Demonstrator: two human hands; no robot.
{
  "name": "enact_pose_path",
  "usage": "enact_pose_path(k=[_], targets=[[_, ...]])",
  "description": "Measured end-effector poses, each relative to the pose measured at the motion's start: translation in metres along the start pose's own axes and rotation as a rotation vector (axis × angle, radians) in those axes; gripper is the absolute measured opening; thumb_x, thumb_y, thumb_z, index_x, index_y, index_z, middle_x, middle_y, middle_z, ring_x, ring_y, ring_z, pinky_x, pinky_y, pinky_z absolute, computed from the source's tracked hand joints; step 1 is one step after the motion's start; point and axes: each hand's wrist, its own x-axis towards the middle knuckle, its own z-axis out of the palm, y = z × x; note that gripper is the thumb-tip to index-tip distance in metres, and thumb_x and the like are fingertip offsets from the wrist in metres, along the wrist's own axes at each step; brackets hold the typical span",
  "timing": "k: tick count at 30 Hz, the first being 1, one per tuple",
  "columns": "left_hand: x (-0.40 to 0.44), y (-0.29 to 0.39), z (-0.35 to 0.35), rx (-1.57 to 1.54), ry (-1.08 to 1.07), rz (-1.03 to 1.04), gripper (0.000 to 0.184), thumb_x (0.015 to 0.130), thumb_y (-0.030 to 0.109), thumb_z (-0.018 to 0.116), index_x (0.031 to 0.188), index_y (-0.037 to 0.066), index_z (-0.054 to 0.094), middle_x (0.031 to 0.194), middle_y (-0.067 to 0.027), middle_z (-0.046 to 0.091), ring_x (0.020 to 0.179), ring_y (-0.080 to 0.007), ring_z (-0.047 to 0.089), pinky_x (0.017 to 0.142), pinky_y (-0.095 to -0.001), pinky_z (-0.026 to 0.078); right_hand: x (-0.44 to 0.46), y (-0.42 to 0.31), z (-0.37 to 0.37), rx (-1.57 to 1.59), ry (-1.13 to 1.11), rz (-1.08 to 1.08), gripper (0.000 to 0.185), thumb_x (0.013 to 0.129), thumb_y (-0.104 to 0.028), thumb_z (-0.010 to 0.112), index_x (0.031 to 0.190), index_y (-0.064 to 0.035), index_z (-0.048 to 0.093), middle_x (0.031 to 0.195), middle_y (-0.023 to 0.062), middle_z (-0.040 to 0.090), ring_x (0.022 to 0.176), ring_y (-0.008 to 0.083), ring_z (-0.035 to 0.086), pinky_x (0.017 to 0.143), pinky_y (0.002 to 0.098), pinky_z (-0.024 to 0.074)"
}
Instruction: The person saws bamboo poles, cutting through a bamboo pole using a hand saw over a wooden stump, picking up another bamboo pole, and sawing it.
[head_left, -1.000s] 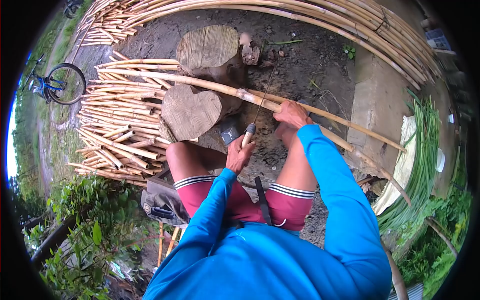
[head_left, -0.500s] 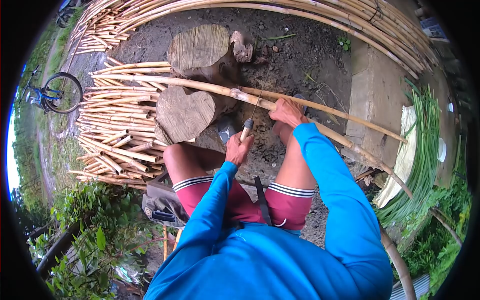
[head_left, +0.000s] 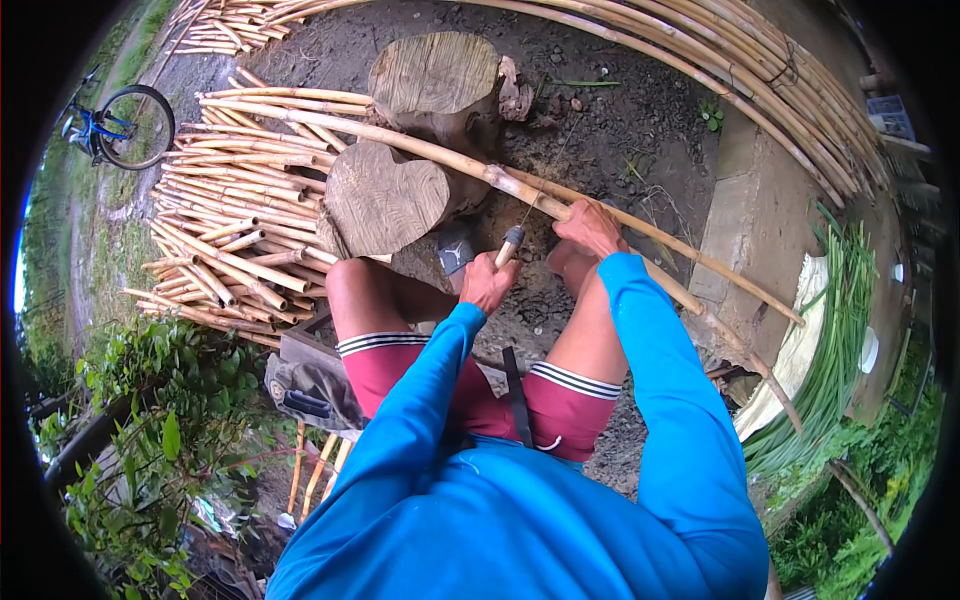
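Note:
My left hand (head_left: 490,282) is closed round the pale handle of a long thin-bladed cutting tool (head_left: 512,243). Its blade shows nearly edge-on and lies across a long bamboo pole (head_left: 440,153); whether it is a saw or a knife I cannot tell. Just right of the blade, my right hand (head_left: 592,228) grips this pole. The pole slants from the upper left, across the gap between two wooden stumps, down past my right knee. A thinner bamboo pole (head_left: 690,252) lies behind it, running toward the right.
A heart-shaped stump (head_left: 385,200) and a rounder stump (head_left: 435,72) stand ahead. Cut bamboo lengths (head_left: 225,210) are heaped at left, and long poles (head_left: 700,50) curve across the top. Green stalks (head_left: 840,350) lie on a pale sack at right. A bicycle (head_left: 120,128) stands far left.
The view has shifted slightly. My left hand and the tool have moved up and right, nearer the pole, with more of the blade past it. My right hand keeps its grip.

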Motion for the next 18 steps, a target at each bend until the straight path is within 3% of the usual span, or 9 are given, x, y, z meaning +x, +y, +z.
enact_pose_path(k=[7, 9, 13, 15, 18], targets=[[-0.023, -0.007, -0.013, 0.037, 0.025, 0.024, 0.039, 0.08, 0.037, 0.061, 0.091, -0.001, 0.065, 0.076, -0.0252, 0.064, 0.077, -0.0402, 0.065, 0.073, -0.0457, 0.048, -0.002, -0.001, -0.002, 0.013, -0.004, -0.008, 0.044, 0.071, -0.033, 0.063, 0.099, -0.0001, 0.07, 0.097, 0.024, 0.068, 0.092, 0.0381, 0.067, 0.082, 0.0435, 0.0519], [-0.045, -0.026, -0.02, 0.121, 0.052, 0.027, 0.04, 0.08, 0.036, 0.063, 0.091, -0.002, 0.066, 0.071, -0.0172, 0.064, 0.067, -0.0264, 0.063, 0.066, -0.0404, 0.047, -0.001, 0.0, -0.001, 0.015, -0.009, -0.006, 0.044, 0.071, -0.033, 0.063, 0.099, -0.0001, 0.07, 0.097, 0.0244, 0.068, 0.092, 0.0384, 0.066, 0.082, 0.0435, 0.0519], [-0.08, -0.035, -0.037, 0.106, 0.034, -0.027, 0.038, 0.078, 0.035, 0.063, 0.087, -0.001, 0.068, 0.067, -0.0169, 0.063, 0.068, -0.0266, 0.065, 0.066, -0.0398, 0.049, 0.005, 0.005, 0.003, 0.021, 0.016, -0.024, 0.044, 0.07, -0.033, 0.063, 0.098, 0.0005, 0.07, 0.097, 0.025, 0.068, 0.092, 0.0387, 0.066, 0.082, 0.0435, 0.0523], [-0.079, -0.028, -0.036, 0.093, -0.028, -0.08, 0.035, 0.079, 0.034, 0.059, 0.089, 0.0, 0.067, 0.074, -0.0228, 0.064, 0.076, -0.0376, 0.067, 0.073, -0.045, 0.049, 0.003, 0.006, 0.006, 0.014, 0.021, -0.025, 0.044, 0.07, -0.033, 0.063, 0.098, 0.0007, 0.07, 0.097, 0.0252, 0.068, 0.092, 0.0386, 0.066, 0.082, 0.0436, 0.0523], [-0.02, -0.005, -0.011, 0.103, 0.03, -0.038, 0.044, 0.079, 0.038, 0.058, 0.09, -0.004, 0.065, 0.08, -0.0312, 0.063, 0.085, -0.0464, 0.063, 0.076, -0.0479, 0.048, 0.002, -0.002, -0.004, 0.017, -0.009, -0.001, 0.044, 0.07, -0.033, 0.064, 0.097, 0.0009, 0.07, 0.098, 0.0258, 0.067, 0.093, 0.039, 0.066, 0.083, 0.0442, 0.0523]])
